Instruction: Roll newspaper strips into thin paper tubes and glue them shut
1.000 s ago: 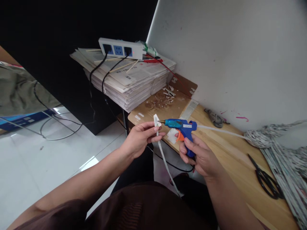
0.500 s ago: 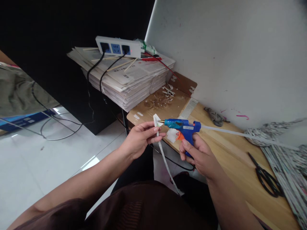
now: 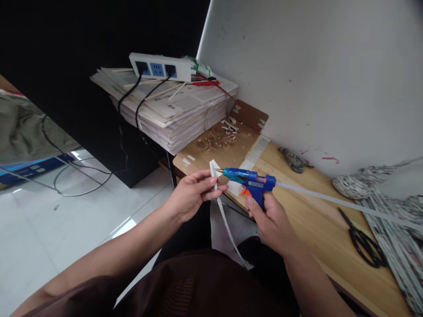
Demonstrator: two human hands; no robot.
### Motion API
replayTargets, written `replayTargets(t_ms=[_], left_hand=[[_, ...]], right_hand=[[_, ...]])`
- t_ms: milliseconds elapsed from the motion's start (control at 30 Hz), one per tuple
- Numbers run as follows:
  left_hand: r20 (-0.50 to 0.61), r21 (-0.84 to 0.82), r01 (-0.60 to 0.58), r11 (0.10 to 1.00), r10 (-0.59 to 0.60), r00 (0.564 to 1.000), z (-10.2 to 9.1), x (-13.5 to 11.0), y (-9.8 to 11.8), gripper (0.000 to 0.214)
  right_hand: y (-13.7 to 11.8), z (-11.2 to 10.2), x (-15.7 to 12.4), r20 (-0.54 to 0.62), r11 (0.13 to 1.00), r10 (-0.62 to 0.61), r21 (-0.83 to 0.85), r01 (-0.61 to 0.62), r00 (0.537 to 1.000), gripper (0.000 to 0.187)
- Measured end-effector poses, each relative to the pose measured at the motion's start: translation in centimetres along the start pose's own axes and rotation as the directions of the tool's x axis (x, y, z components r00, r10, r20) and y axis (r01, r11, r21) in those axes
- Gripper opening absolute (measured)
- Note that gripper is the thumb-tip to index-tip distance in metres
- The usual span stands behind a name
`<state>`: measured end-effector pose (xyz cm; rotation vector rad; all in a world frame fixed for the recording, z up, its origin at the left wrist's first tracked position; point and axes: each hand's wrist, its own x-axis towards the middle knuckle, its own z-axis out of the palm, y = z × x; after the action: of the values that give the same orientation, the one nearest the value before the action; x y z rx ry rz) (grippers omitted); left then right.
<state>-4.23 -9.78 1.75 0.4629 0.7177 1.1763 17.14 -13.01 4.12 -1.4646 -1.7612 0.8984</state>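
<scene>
Between the thumb and fingers of my left hand (image 3: 193, 191) is a thin rolled newspaper strip (image 3: 226, 224). Its flat white end stands up above the fingers, and its tail hangs down toward my lap. My right hand (image 3: 272, 220) grips a blue hot glue gun (image 3: 253, 182) by the handle, near the orange trigger. The metal nozzle points left, at or very close to the strip's upper end; whether it touches I cannot tell. A long translucent glue stick (image 3: 324, 200) sticks out of the gun's back.
A stack of newspapers (image 3: 185, 116) carries a white power strip (image 3: 180, 68) with two black plugs and cords. Black scissors (image 3: 365, 244) lie on the wooden table (image 3: 307, 229) at right, beside several rolled newspaper sticks (image 3: 385, 237). A grey wall (image 3: 313, 66) rises behind.
The glue gun has tilted slightly, its nozzle shifting a little left and down along the strip's end. The left hand keeps its hold; the whole view has shifted slightly.
</scene>
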Motion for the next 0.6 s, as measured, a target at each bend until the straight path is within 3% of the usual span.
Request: replayTargets(t_ms=[200, 300, 467, 600], left_hand=[[0.019, 0.013, 0.015, 1.000, -0.015, 1.000, -0.2, 0.0, 0.0, 0.017], [0.017, 0.010, 0.021, 1.000, -0.021, 1.000, -0.3, 0.0, 0.0, 0.017], [0.023, 0.007, 0.008, 1.000, -0.008, 1.000, -0.3, 0.0, 0.0, 0.016], [0.010, 0.018, 0.014, 1.000, -0.015, 1.000, -0.2, -0.2, 0.2, 0.015]], right_hand=[[-0.4, 0.4, -0.2, -0.010, 0.988, -0.070, -0.136, 0.068, 0.998, 0.029], [-0.4, 0.5, -0.3, 0.014, 0.992, -0.056, -0.117, 0.057, 0.998, 0.031], [-0.3, 0.0, -0.6, 0.098, 0.998, 0.019, -0.062, -0.013, 0.995, 0.024], [-0.2, -0.6, -0.8, 0.237, 0.996, 0.082, -0.045, -0.073, 0.968, 0.016]])
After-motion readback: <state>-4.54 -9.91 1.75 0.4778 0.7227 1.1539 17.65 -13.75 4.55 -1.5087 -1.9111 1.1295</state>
